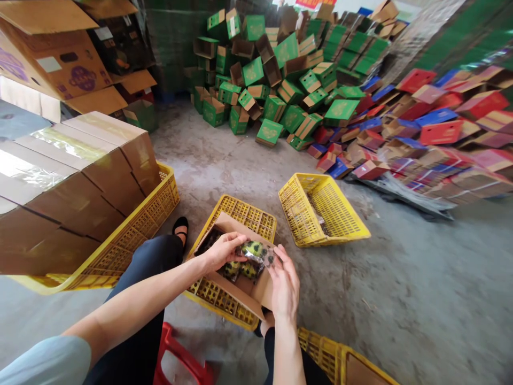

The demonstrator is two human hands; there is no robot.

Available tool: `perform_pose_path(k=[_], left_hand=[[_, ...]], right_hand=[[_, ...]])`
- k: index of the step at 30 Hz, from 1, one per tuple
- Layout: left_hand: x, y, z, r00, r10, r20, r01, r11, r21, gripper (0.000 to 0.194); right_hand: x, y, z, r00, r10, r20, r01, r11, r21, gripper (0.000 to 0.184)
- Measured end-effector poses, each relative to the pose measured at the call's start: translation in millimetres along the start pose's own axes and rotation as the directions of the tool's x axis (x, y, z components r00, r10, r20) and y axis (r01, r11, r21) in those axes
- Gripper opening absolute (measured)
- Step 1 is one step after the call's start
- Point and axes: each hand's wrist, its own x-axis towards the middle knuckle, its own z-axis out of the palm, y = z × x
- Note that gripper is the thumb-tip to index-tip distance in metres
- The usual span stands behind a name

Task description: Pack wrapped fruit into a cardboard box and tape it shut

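Between my two hands is a clear plastic packet [255, 249] with a green, black-spotted item inside. My left hand [224, 250] pinches its left end between thumb and fingers. At the other end, the fingers of my right hand [285, 280] close on the packet's edge. Both hands are above an open cardboard box [262, 293], which rests on an upturned yellow plastic crate [252, 209]. Inside the box lie more green-and-black packets [240, 270], partly hidden by my left hand and the held packet. What the packets contain is too small to name.
Closed cardboard boxes [100, 155] fill a yellow crate [160, 195] on my left. Another yellow crate [340, 206] stands ahead to the right. A red stool [182, 350] is below me. Green cartons [254, 69] and red and blue cartons [441, 131] are heaped at the back.
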Motion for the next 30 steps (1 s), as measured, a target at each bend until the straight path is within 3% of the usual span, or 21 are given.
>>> perform_pose_path(k=[2, 4, 9, 12, 19, 25, 30], left_hand=[[-1, 0, 1.6, 0.998, 0.064, -0.010, -0.063, 0.997, 0.038, 0.051], [-4, 0, 3.1, 0.994, 0.113, 0.009, -0.113, 0.989, 0.090, 0.052], [-8, 0, 5.3, 0.978, 0.187, 0.094, -0.200, 0.967, 0.158, 0.071], [-5, -2, 4.3, 0.982, 0.160, 0.100, -0.172, 0.976, 0.131, 0.083], [-3, -7, 0.7, 0.986, 0.124, 0.114, -0.143, 0.974, 0.177, 0.048], [-5, -3, 2.1, 0.989, 0.136, 0.060, -0.143, 0.980, 0.140, 0.046], [-3, -3, 3.5, 0.996, 0.090, 0.023, -0.091, 0.996, 0.019, 0.047]], right_hand=[[0, 1, 2, 0.995, 0.099, -0.022, -0.097, 0.992, 0.079, 0.051], [1, 3, 3, 0.989, 0.143, -0.050, -0.140, 0.989, 0.046, 0.056], [3, 11, 1, 0.989, 0.116, -0.092, -0.119, 0.992, -0.035, 0.057], [5, 13, -1, 0.991, 0.092, -0.096, -0.093, 0.996, -0.012, 0.048], [5, 9, -2, 0.997, 0.019, -0.078, -0.023, 0.998, -0.060, 0.040], [3, 9, -2, 0.998, 0.048, -0.038, -0.050, 0.996, -0.080, 0.046], [3, 8, 2, 0.993, 0.053, -0.104, -0.058, 0.997, -0.044, 0.044]])
